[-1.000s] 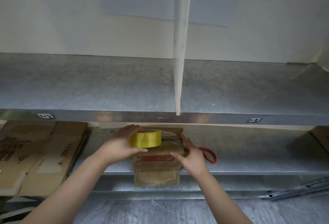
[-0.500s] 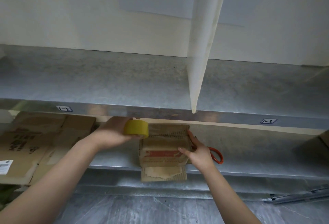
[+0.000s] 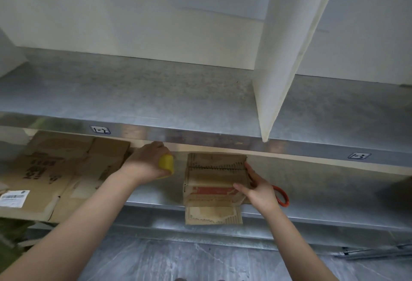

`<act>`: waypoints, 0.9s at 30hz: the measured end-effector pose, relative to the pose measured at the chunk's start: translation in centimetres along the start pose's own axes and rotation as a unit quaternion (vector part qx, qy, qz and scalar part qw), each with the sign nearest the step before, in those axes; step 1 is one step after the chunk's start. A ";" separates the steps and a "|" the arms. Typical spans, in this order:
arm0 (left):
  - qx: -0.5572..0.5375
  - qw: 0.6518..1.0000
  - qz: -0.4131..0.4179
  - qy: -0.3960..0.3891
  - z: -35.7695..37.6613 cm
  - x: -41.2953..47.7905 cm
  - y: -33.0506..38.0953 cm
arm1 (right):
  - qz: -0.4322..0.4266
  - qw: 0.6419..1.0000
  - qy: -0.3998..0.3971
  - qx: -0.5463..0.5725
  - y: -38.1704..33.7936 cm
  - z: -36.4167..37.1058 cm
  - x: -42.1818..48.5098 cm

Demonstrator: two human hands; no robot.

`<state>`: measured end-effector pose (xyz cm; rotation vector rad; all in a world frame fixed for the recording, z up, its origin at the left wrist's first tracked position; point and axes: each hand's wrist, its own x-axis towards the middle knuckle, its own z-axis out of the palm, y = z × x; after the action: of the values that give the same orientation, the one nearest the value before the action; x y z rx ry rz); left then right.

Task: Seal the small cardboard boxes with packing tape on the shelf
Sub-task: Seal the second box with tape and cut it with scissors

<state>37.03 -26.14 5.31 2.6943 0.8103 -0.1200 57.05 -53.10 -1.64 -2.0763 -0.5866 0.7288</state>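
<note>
Two risks stand out. First: the small cardboard box (image 3: pixel 215 178) sits right at the front lip of the lower shelf (image 3: pixel 323 216), one flap (image 3: pixel 213 215) hanging down over the edge. If I pull tape sideways while bracing it from one side only, the box may skid or tip off the front. Second: my left hand (image 3: pixel 145 165) is up close under the upper shelf (image 3: pixel 178 102), so there is little room to swing the roll, and a cramped pull could twist the strip onto itself or lay it crooked across the seam. Lesser worry: the orange-handled scissors (image 3: pixel 282 196) lie just behind my right hand (image 3: pixel 259 190) and could get knocked.

Left fingers: clenched round the yellow tape roll (image 3: pixel 166 164), held left of the box and apart from it. I cannot tell whether a strip runs from roll to box.

Right fingers: spread wide and fairly straight. The thumb (image 3: pixel 239 186) is pressed on the red-printed face. The index finger (image 3: pixel 249 169) is laid up the right edge. The other fingers are hidden behind the box wall, so I cannot say whether they curl. It reads as a brace, not a clamp.

Flattened cardboard (image 3: pixel 66 169) lies on the same shelf, well to the left.
</note>
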 end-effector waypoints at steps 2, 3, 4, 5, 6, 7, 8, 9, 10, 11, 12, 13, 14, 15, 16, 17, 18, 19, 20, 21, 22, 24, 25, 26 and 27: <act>-0.009 1.000 -0.009 -0.012 1.1 0.2 -0.4 | 0.000 1.000 0.000 0.002 0.0 0.1 0.0; -0.010 1.000 -0.015 -0.013 1.5 0.2 -0.8 | 0.001 1.000 -0.001 0.002 0.1 0.1 0.0; 0.000 1.000 -0.017 -0.010 1.9 0.3 -1.2 | 0.001 1.000 -0.001 0.002 0.1 0.1 0.0; 0.021 1.000 -0.015 -0.005 2.3 0.3 -1.7 | 0.000 1.000 -0.001 0.003 0.0 0.1 0.0; 0.044 0.999 -0.010 -0.002 2.7 0.3 -2.0 | -0.002 1.000 -0.002 0.003 0.0 0.1 0.0; 0.056 0.998 -0.006 0.000 3.0 0.3 -2.3 | -0.003 1.000 -0.004 0.001 0.0 0.1 0.1; 0.051 0.999 -0.005 0.003 3.3 0.3 -2.6 | -0.004 1.000 -0.006 0.001 -0.1 0.1 0.1; 0.034 0.999 -0.006 0.004 3.6 0.3 -2.7 | -0.004 1.000 -0.007 0.003 -0.1 0.2 0.2; 0.008 1.000 -0.010 0.002 3.8 0.3 -2.9 | -0.004 1.000 -0.007 0.006 -0.1 0.2 0.2; -0.021 1.000 -0.016 -0.005 3.9 0.2 -3.2 | -0.005 1.000 -0.005 0.007 -0.1 0.3 0.2; -0.052 0.998 -0.024 -0.018 4.0 0.2 -3.5 | -0.008 1.000 -0.003 0.005 -0.1 0.3 0.1; -0.083 0.995 -0.034 -0.035 4.1 0.0 -3.8 | -0.011 1.000 -0.001 0.001 0.0 0.3 0.1; -0.111 0.991 -0.042 -0.053 4.1 -0.1 -4.1 | -0.013 1.000 0.001 -0.007 0.0 0.4 0.1; -0.129 0.988 -0.046 -0.068 4.2 -0.2 -4.3 | -0.015 1.000 0.000 -0.020 0.0 0.4 -0.1; -0.131 0.988 -0.046 -0.075 4.4 -0.2 -4.4 | -0.020 0.999 -0.004 -0.037 -0.1 0.4 -0.2; -0.119 0.989 -0.044 -0.075 4.5 -0.3 -4.3 | -0.028 0.998 -0.010 -0.055 -0.1 0.5 -0.3; -0.100 0.992 -0.041 -0.069 4.6 -0.2 -4.1 | -0.039 0.996 -0.013 -0.073 -0.2 0.5 -0.4; -0.078 0.994 -0.039 -0.060 4.6 -0.2 -3.9 | -0.050 0.994 -0.012 -0.091 -0.2 0.6 -0.5; -0.059 0.996 -0.037 -0.050 4.6 -0.1 -3.6 | -0.059 0.992 -0.006 -0.110 -0.2 0.6 -0.5; -0.043 0.997 -0.035 -0.044 4.5 0.0 -3.4 | -0.066 0.990 0.002 -0.128 -0.1 0.6 -0.5; -0.034 0.998 -0.033 -0.040 4.5 0.0 -3.3 | -0.074 0.987 0.008 -0.144 0.0 0.5 -0.7; -0.028 0.999 -0.029 -0.032 4.6 -0.2 -3.1 | -0.106 0.983 0.004 -0.147 0.4 0.3 -1.1; -0.029 0.999 -0.026 -0.027 4.6 -0.3 -3.0 | -0.120 0.984 -0.006 -0.131 0.8 0.1 -1.3; -0.032 0.999 -0.023 -0.024 4.6 -0.4 -2.9 | -0.128 0.986 -0.015 -0.109 1.3 -0.1 -1.6; -0.035 0.999 -0.020 -0.021 4.5 -0.6 -2.8 | -0.130 0.987 -0.018 -0.092 1.9 -0.3 -1.8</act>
<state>35.10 -25.73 0.34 2.6026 0.8407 -0.1542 56.24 -55.46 -2.59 -2.1030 -0.9561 0.5793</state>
